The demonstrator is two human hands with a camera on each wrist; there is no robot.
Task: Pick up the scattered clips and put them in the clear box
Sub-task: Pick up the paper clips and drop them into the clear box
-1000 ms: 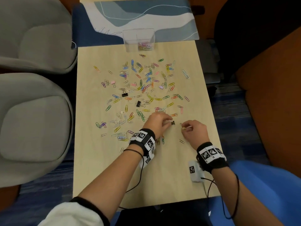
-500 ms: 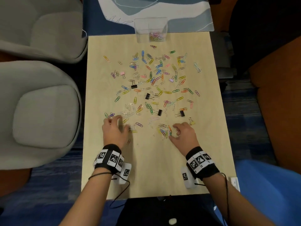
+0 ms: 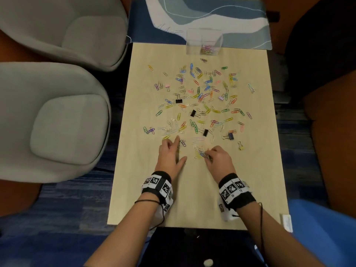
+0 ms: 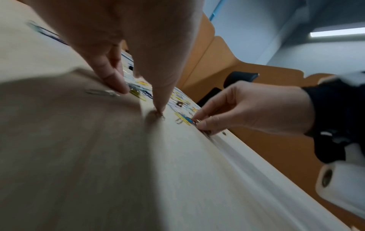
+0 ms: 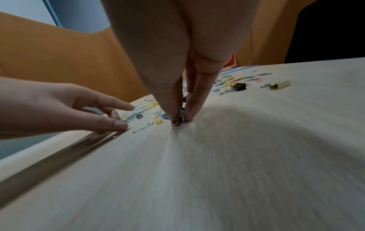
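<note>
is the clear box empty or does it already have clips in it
Not empty. The clear box at the table's far edge holds a small pile of coloured clips in its bottom; most clips lie scattered on the table.

Pale wood-grain table [image 3: 192,199] covered in paper clips [image 3: 200,97] in blue, yellow, green, pink, orange, purple and plain silver, plus black binder clips [image 3: 205,132], a pink one [image 3: 167,86] and a gold one [image 3: 240,147]. Same mixed colours in the little pile inside the clear box [image 3: 202,42], sitting against a mat [image 3: 212,18] with wavy blue, teal and white bands. Black wristbands [image 3: 157,186] with black-and-white square marker tags, light grey chairs [image 3: 63,122], orange panels [image 3: 331,132], dark blue carpet [image 3: 67,218].
</note>
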